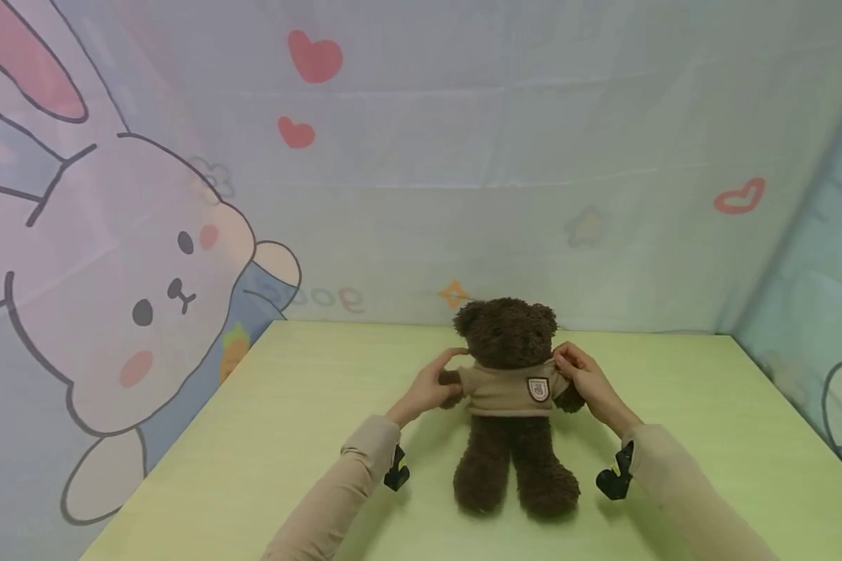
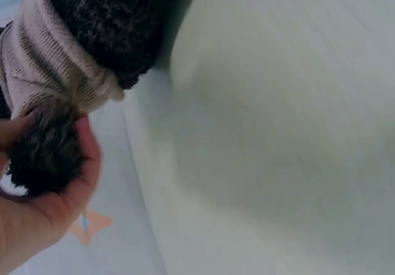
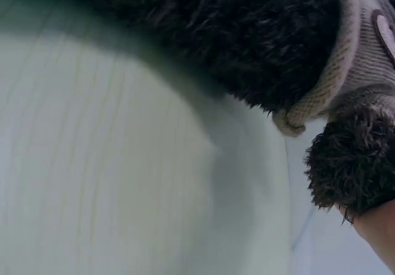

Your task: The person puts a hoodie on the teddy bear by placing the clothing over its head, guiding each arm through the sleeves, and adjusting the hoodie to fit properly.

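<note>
A dark brown teddy bear (image 1: pixel 489 460) in a beige knit sweater (image 1: pixel 498 393) with a shield-shaped badge (image 1: pixel 538 389) is on the table, facing the head camera. My left hand (image 1: pixel 429 386) curls its thumb and fingers round one of the bear's arms; the left wrist view shows the furry paw (image 2: pixel 46 151) between them. On the other side my right hand (image 1: pixel 592 386) pinches the sweater near the shoulder, beside the bear's head. In the right wrist view the other paw (image 3: pixel 352 161) hides most of that hand, and its fingertips are out of sight.
The yellow-green table (image 1: pixel 323 366) reaches back to a cloth backdrop (image 1: pixel 533 156) printed with hearts and a large rabbit (image 1: pixel 133 312). Another cloth wall (image 1: pixel 821 273) borders the table's right side. A black wrist device sits at each sleeve cuff.
</note>
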Tool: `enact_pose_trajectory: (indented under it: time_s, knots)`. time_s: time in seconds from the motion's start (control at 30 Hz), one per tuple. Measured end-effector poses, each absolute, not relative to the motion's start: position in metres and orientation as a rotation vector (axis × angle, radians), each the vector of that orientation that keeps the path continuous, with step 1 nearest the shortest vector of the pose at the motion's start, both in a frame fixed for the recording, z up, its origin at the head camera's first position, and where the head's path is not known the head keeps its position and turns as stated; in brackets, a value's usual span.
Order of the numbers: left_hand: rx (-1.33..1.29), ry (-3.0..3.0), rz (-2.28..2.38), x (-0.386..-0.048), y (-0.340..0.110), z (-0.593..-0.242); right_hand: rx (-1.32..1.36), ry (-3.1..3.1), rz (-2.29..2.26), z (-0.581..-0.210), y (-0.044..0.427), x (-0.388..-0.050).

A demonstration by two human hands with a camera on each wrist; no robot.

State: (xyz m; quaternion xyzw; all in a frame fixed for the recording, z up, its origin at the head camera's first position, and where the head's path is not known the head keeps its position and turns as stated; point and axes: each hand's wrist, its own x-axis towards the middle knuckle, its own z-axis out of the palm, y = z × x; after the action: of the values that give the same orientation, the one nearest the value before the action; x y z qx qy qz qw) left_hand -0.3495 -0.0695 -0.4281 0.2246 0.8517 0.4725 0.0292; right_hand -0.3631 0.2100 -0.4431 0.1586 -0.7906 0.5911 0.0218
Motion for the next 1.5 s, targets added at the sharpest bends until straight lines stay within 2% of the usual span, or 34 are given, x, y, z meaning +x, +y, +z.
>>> enact_pose_trajectory:
  time_s: [0.27,0.53,0.83,0.93,1.07,1.13,1.2,1.33,1.5]
  knots:
    - [0.755,2.726,1.334,-0.353,-0.059,-0.422,0.801,-2.575,1.555,-0.438,0.204,-0.361]
    - [0.848,2.776,1.432,-0.359,-0.046,-0.429,0.654,-2.527,1.577,-0.442,0.195,-0.356]
    - [0.943,2.901,1.414,-0.362,-0.046,-0.425,0.711,-2.432,1.315,-0.443,0.195,-0.360]
    - [1.118,3.130,1.168,-0.356,-0.048,-0.433,0.756,-2.420,1.190,-0.446,0.195,-0.355]
    - [1.579,3.464,0.446,-0.342,-0.050,-0.443,0.853,-2.324,0.895,-0.450,0.195,-0.345]
    - [1.820,3.467,0.070,-0.335,-0.050,-0.446,0.903,-2.245,0.709,-0.450,0.196,-0.340]
    - [1.950,3.399,-0.163,-0.329,-0.050,-0.448,0.971,-2.187,0.586,-0.450,0.197,-0.335]
    - [1.939,3.334,-0.351,-0.320,-0.049,-0.451,1.114,-2.170,0.448,-0.451,0.201,-0.323]
    - [1.790,3.348,-0.533,-0.313,-0.047,-0.456,1.130,-2.088,0.202,-0.457,0.198,-0.316]
